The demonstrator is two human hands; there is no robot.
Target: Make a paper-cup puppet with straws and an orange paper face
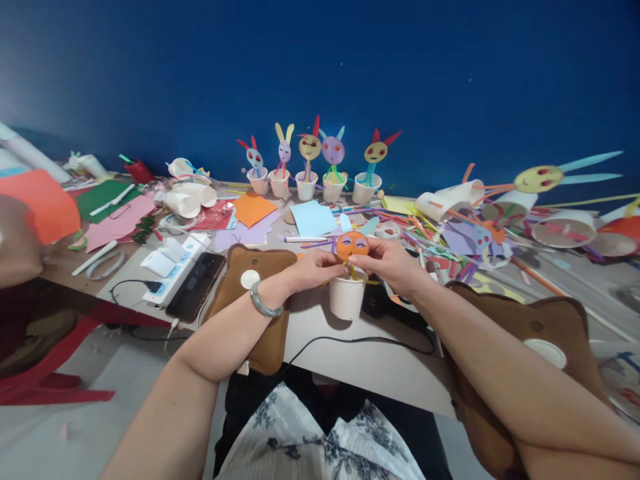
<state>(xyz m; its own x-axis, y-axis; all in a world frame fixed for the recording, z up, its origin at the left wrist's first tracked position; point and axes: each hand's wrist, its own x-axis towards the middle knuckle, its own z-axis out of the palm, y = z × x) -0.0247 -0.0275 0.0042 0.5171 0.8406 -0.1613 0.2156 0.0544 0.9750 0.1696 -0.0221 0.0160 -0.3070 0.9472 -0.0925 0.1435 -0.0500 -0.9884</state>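
Note:
An orange paper face [352, 245] with drawn purple eyes stands over a white paper cup [346, 297] at the middle of the table. My left hand [316, 269] pinches at the face's lower left edge, by the yellow stem above the cup's rim. From the other side, my right hand [389, 261] grips the face at its right and lower edge with thumb and fingers. The stem's lower end is hidden inside the cup.
Finished paper figures in cups [306, 185] line the blue wall. Coloured sheets [313, 219], a power strip [177, 270], a phone [196, 287], brown cushions [270, 340], a black cable [350, 340] and loose craft sticks surround the cup. Another person's arm [20, 240] is at far left.

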